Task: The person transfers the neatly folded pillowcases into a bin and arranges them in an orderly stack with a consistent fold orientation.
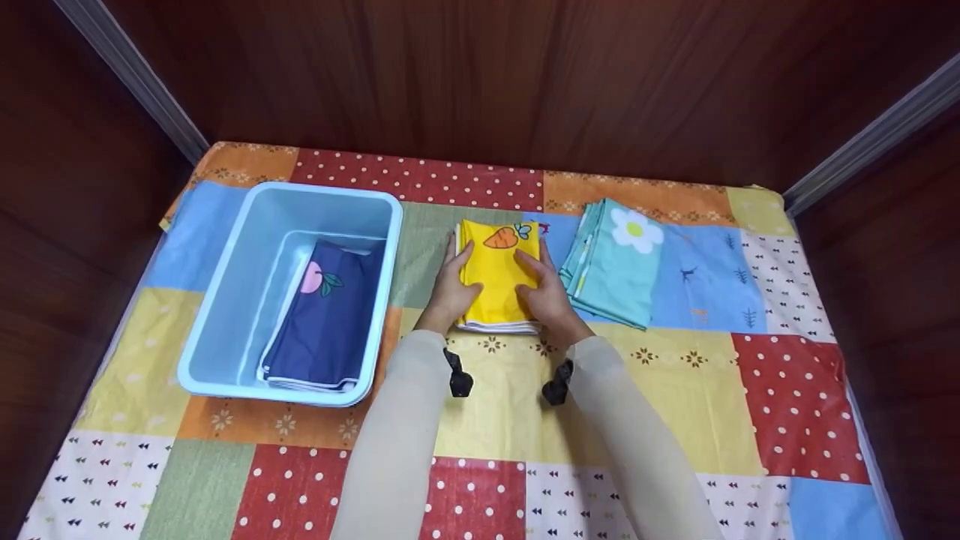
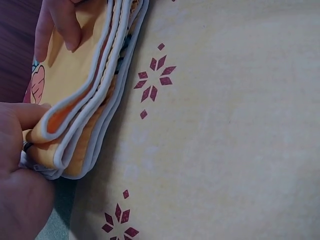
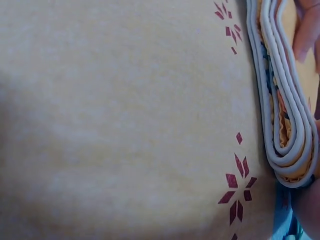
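Observation:
A folded yellow cloth (image 1: 496,281) with a carrot print lies on the patchwork cover, between both hands. My left hand (image 1: 452,291) grips its left side, thumb on top and fingers along the edge. On the opposite side, my right hand (image 1: 550,294) holds it the same way. Stacked layers with white edging show along the near end of the yellow cloth (image 2: 75,115) in the left wrist view. From the right wrist, the rounded folds of the yellow cloth (image 3: 290,110) appear at the right, partly cut off by the frame. The undersides of the fingers are hidden.
At the left stands a light blue plastic tub (image 1: 225,300) with a folded navy cloth (image 1: 330,322) inside, printed with a pink fruit. A folded teal cloth (image 1: 615,277) with a white flower lies just right of my right hand. Dark wood panels (image 1: 480,82) enclose the patchwork-covered surface (image 1: 645,405).

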`<state>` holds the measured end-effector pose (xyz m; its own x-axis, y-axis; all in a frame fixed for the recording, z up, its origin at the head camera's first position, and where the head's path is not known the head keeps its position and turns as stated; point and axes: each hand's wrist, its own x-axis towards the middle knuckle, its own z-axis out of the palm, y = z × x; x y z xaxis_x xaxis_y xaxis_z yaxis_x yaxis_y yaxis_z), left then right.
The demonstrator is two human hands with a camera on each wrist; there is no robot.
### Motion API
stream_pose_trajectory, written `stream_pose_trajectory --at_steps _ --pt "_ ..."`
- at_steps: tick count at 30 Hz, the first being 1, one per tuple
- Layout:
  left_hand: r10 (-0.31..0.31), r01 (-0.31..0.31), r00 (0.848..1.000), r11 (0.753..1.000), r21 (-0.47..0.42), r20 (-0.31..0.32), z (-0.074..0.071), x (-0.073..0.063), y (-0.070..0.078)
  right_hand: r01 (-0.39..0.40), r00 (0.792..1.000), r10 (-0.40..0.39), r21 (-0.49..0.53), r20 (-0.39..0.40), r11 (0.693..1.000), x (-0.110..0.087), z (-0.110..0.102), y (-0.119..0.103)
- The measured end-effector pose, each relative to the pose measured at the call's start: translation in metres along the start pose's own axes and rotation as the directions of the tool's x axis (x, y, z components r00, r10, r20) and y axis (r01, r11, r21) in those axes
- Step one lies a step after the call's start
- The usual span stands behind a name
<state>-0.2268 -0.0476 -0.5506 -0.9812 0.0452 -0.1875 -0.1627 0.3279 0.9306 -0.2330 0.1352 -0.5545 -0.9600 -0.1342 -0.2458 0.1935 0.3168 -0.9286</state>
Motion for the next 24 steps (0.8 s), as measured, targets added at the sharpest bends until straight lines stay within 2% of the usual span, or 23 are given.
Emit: stream_pose_trajectory --at_steps 12,24 --pt "-0.035 0.036 0.999 0.998 -0.045 0.016 -0.0003 0.0001 0.0014 -0.078 0.997 0.078 0.105 -0.002 0.991 0.0025 -0.0012 -0.0011" --pt "-0.056 0.057 0.998 0.997 -0.044 0.024 -0.0009 0.0009 0.0027 -0.061 0.998 0.061 0.078 0.003 0.995 0.0008 -0.003 -0.0023"
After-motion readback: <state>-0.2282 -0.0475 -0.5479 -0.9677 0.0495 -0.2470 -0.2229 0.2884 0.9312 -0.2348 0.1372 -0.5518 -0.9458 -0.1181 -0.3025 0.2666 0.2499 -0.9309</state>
